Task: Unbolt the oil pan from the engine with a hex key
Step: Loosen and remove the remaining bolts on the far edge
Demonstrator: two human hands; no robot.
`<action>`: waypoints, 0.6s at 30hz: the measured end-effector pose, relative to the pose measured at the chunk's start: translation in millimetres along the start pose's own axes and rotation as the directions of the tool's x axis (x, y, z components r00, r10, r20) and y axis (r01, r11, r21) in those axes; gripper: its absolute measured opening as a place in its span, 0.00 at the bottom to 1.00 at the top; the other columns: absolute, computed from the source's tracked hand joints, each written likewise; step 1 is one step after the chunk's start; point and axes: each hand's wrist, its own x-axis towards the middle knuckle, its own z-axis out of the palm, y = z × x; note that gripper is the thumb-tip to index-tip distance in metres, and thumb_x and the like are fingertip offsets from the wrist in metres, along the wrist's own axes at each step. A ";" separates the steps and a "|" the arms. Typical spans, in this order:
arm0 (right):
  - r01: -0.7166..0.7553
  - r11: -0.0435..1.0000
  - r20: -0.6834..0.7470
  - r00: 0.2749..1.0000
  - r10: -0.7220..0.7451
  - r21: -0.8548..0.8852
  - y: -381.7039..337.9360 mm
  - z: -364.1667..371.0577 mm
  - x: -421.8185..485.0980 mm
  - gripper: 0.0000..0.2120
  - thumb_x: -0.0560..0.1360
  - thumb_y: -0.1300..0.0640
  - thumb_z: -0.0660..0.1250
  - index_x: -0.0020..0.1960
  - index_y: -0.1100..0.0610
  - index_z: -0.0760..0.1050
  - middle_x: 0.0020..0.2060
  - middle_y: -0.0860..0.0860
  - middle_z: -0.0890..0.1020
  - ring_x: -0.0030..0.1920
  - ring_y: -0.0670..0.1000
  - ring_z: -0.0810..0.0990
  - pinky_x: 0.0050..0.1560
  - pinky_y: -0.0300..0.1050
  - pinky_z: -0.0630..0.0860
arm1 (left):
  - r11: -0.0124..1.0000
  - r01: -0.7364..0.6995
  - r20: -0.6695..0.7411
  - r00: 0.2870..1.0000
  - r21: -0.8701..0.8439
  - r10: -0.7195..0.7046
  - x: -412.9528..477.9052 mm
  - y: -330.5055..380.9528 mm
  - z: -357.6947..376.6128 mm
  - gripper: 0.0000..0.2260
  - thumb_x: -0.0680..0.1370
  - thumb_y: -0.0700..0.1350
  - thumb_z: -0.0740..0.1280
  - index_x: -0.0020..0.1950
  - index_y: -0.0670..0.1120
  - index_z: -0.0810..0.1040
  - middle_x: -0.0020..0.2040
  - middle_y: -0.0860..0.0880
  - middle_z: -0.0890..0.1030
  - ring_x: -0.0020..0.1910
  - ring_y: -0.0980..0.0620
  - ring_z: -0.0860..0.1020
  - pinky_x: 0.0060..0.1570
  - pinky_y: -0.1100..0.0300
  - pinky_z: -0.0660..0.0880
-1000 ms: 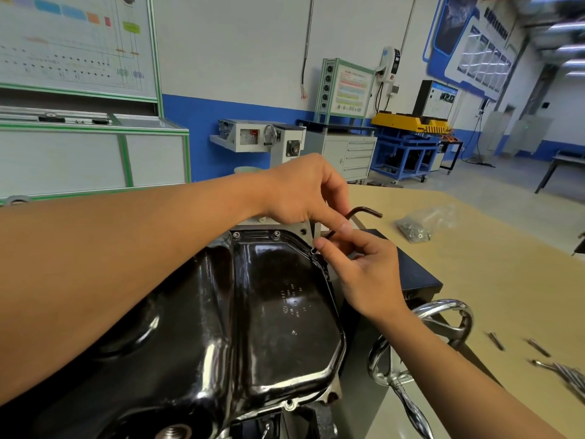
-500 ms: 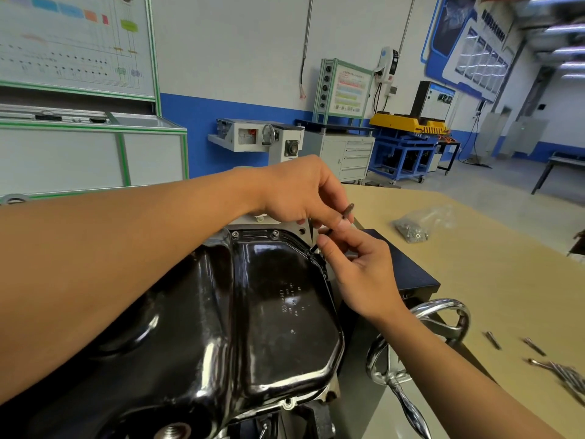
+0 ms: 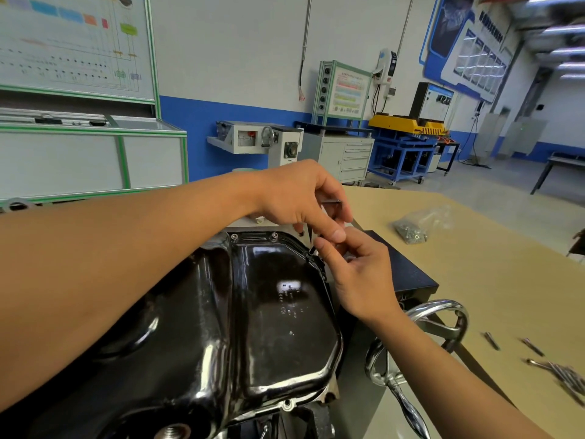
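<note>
**Oil pan (image 3: 285, 318), hex key (image 3: 332, 202) at far right corner**

Glossy black and filling lower left and centre of view, just beside a tan table (image 3: 474, 280); two bolts (image 3: 234, 237) seated in the far flange. Reaching across from the left, left hand (image 3: 297, 198), fingers curled tight round the key's short arm. Long shaft dropping to the pan's far right corner. Just below, right hand (image 3: 364, 274), thumb and forefinger pinched together on that shaft close to the flange. Chrome handwheel (image 3: 440, 303) beside the right wrist. Farther right on the tabletop, clear bag (image 3: 411, 231) of small hardware; loose metal pieces (image 3: 566, 377) near the right edge, too blurred to identify
</note>
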 end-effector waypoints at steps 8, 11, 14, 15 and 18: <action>-0.016 0.998 0.054 0.998 0.019 -0.053 -5.2 -0.2 -2.8 0.05 0.80 0.63 0.68 0.51 0.59 0.83 0.42 0.54 0.83 0.45 0.54 0.79 0.50 0.39 0.75 | 0.998 0.004 0.017 1.000 0.056 -0.004 0.7 2.8 -2.5 0.05 0.76 0.41 0.75 0.48 0.51 0.86 0.39 0.55 0.86 0.37 0.62 0.81 0.34 0.69 0.76; -0.054 0.996 0.014 0.998 0.055 -0.077 -5.1 -0.4 -1.1 0.05 0.77 0.58 0.73 0.42 0.54 0.81 0.32 0.47 0.78 0.34 0.45 0.73 0.40 0.41 0.73 | 0.998 0.002 -0.033 0.999 0.058 0.000 2.0 4.4 1.0 0.04 0.73 0.41 0.77 0.42 0.49 0.85 0.35 0.52 0.85 0.33 0.61 0.80 0.31 0.69 0.75; -0.092 0.993 -0.078 0.993 0.087 -0.072 -6.7 3.6 1.3 0.14 0.73 0.56 0.78 0.33 0.48 0.76 0.27 0.43 0.75 0.30 0.42 0.69 0.35 0.38 0.70 | 0.999 0.010 -0.079 0.997 0.036 -0.007 2.7 4.8 4.5 0.07 0.70 0.40 0.79 0.37 0.45 0.83 0.38 0.48 0.86 0.31 0.59 0.80 0.30 0.66 0.76; -0.095 0.994 -0.096 0.991 0.088 -0.061 -7.3 5.2 1.7 0.13 0.73 0.56 0.78 0.33 0.50 0.77 0.26 0.44 0.75 0.29 0.42 0.69 0.34 0.39 0.69 | 1.000 0.012 -0.086 0.996 0.026 -0.009 2.7 5.1 6.1 0.07 0.70 0.39 0.79 0.37 0.44 0.82 0.37 0.49 0.86 0.30 0.59 0.80 0.30 0.66 0.77; -0.090 0.996 -0.089 0.992 0.088 -0.016 -5.8 6.5 2.0 0.11 0.75 0.59 0.75 0.35 0.58 0.80 0.27 0.54 0.77 0.31 0.44 0.70 0.35 0.44 0.70 | 1.000 0.016 -0.097 0.995 -0.010 -0.017 2.5 5.4 7.6 0.06 0.70 0.38 0.79 0.40 0.40 0.83 0.36 0.51 0.85 0.32 0.57 0.81 0.33 0.64 0.79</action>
